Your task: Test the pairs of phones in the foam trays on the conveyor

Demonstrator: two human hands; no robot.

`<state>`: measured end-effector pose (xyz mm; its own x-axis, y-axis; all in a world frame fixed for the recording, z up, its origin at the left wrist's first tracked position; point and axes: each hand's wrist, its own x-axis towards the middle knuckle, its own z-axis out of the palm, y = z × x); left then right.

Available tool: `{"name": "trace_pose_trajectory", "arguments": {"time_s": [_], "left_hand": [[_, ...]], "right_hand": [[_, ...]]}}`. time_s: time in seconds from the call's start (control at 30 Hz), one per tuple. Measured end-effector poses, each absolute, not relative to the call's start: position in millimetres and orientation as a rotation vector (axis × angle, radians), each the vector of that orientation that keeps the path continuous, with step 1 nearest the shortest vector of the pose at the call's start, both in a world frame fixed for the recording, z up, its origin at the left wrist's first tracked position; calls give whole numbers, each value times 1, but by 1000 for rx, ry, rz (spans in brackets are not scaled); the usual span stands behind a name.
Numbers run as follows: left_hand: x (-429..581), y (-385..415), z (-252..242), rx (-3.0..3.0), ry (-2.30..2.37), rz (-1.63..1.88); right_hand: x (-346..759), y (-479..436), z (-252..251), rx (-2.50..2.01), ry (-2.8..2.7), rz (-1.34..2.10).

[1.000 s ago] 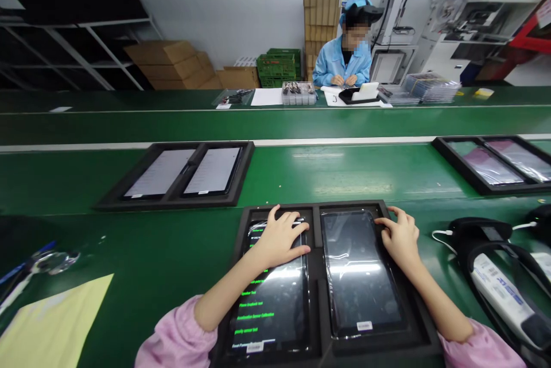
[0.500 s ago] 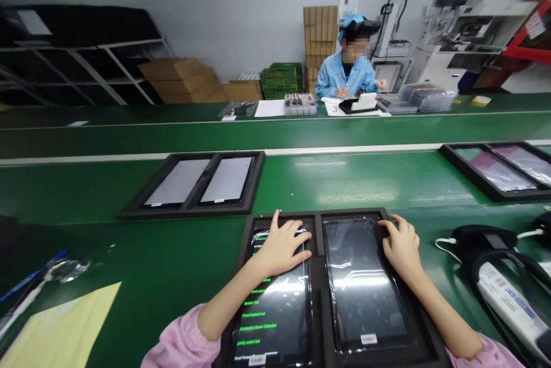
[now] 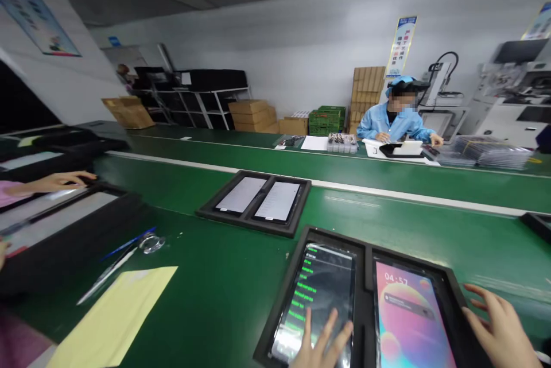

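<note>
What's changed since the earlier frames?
Left hand moved from the top of the left tablet towards its lower end. Right hand left the right tablet's top corner for the tray's right edge. Right screen lit up. View swung left. Same: both tablets in tray, left showing green text.

The two hands I see over my feed are bare, fingers and backs alike. On the left hand [image 3: 316, 353] I make out three slender fingers [image 3: 328, 328], long and narrowing to rounded tips; the lower edge of my view cuts off the rest of it. The right hand [image 3: 499, 322] shows more of itself: slim fingers, a thumb [image 3: 477, 323] and a broad, uncovered back. Both look alike in build, narrow and fine-fingered. A slight blur softens their outlines, so I cannot pick out nails or knuckle creases.
</note>
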<state>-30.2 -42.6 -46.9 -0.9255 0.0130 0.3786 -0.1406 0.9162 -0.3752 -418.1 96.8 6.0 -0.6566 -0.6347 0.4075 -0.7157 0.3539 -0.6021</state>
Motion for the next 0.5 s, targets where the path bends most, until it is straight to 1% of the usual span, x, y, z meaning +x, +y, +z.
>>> {"name": "trace_pose_trajectory", "arguments": {"time_s": [0.17, 0.23, 0.3, 0.37, 0.43, 0.5], "left_hand": [[-121, -102, -2, 368, -2802, 229], [-156, -120, 22, 487, -2799, 153], [-171, -129, 52, 739, -2682, 118], [-158, -131, 88, 842, -2420, 135], [-122, -134, 121, 708, -2170, 201], [-82, -147, 139, 658, -1958, 269]], "right_hand": [[-373, 93, 49, 1270, -2182, 1190], [-353, 83, 53, 1323, -2062, 1153], [-342, 75, 48, 1364, -1975, 1100], [-338, 71, 38, 1415, -1943, 1070], [-336, 70, 26, 1512, -1948, 1069], [-331, 71, 17, 1623, -1952, 1081]]}}
